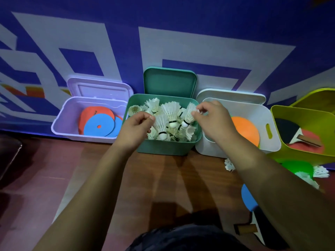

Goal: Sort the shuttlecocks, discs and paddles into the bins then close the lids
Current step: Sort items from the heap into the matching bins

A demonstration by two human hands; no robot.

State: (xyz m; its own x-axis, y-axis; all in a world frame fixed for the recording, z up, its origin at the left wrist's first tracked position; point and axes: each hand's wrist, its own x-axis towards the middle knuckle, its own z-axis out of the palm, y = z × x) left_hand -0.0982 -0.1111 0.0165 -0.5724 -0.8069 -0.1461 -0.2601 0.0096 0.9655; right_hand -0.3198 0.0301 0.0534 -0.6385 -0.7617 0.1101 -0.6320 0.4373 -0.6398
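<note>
The wooden floor point(163, 178) bore a teal bin point(163, 148); a lilac bin point(66, 124) stood left of it, a white bin point(271, 136) and yellow-green bin point(308, 115) right, with loose shuttlecocks point(229, 164), green disc point(297, 167) and paddle point(259, 223) nearer.

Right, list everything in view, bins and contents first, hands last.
Lavender bin: one, lid open, far left.
Discs: several, blue and red-orange, in the lavender bin.
Teal bin: one, lid open, middle.
Shuttlecocks: many, white, in the teal bin.
White bin: one, lid open, right of teal.
Orange disc: one, in the white bin.
Yellow-green bin: one, far right.
Binned paddle: one, black-faced, in the yellow-green bin.
Loose shuttlecocks: a few, white, floor at right.
Green disc: one, floor at right.
Floor paddle: one, black, lower right.
Blue round piece: one, beside that paddle.
Left hand: over the teal bin, fingers curled.
Right hand: pinching a shuttlecock by its feathers.
</note>
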